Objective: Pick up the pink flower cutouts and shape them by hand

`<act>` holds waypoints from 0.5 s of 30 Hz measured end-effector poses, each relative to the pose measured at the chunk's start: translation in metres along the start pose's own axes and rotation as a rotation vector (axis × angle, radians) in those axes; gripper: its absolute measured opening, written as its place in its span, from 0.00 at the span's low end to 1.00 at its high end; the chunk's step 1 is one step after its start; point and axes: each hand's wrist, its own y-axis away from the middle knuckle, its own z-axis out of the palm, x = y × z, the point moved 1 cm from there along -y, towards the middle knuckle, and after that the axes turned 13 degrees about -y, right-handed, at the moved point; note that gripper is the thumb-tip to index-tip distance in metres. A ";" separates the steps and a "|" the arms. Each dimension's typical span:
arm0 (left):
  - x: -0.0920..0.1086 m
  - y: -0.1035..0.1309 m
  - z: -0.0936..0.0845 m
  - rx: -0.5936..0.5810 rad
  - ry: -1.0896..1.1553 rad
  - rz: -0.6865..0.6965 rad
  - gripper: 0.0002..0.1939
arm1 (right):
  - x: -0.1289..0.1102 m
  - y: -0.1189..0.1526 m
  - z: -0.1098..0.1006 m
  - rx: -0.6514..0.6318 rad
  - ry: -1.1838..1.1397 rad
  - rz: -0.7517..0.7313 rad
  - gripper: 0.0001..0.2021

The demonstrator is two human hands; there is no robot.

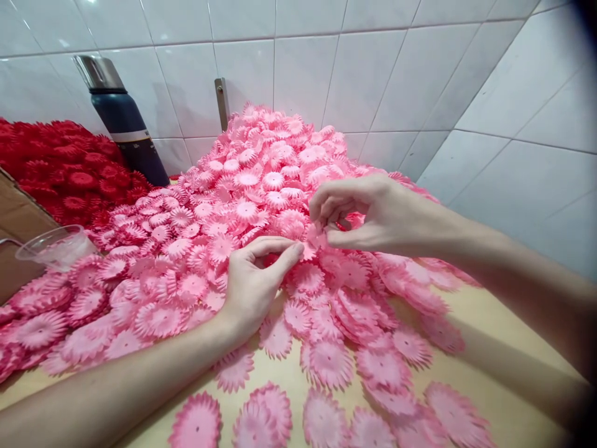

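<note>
In the middle of the head view, a thin pink petal disc [316, 238] with a fringed edge is held between my two hands, above a big heap of similar discs. My left hand [254, 277] comes from the lower left, its thumb and index finger pinched at the disc's near edge. From the right reaches my right hand [368, 214], thumb and fingers closed on the other side of the disc, the remaining fingers curled. The fingertips partly cover the disc. Below my hands, loose pink petal discs [331, 363] lie flat, some stacked, many with a small centre hole.
The pink heap [275, 168] rises against a white tiled wall [373, 68]. At left are a red heap of discs [60, 168], a dark blue bottle [125, 124] with a steel cap, a clear plastic cup [60, 249] and a cardboard box [23, 230]. Beneath is a pale yellow tabletop [504, 323].
</note>
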 end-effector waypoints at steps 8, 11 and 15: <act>-0.001 -0.001 0.004 -0.016 0.099 -0.059 0.13 | -0.012 -0.001 0.014 -0.158 0.152 -0.074 0.06; -0.001 0.000 0.004 -0.091 0.089 -0.059 0.11 | -0.012 -0.002 0.017 -0.103 0.137 -0.100 0.03; 0.001 0.001 0.005 -0.052 0.039 0.037 0.07 | -0.008 -0.002 0.011 0.064 0.089 -0.105 0.06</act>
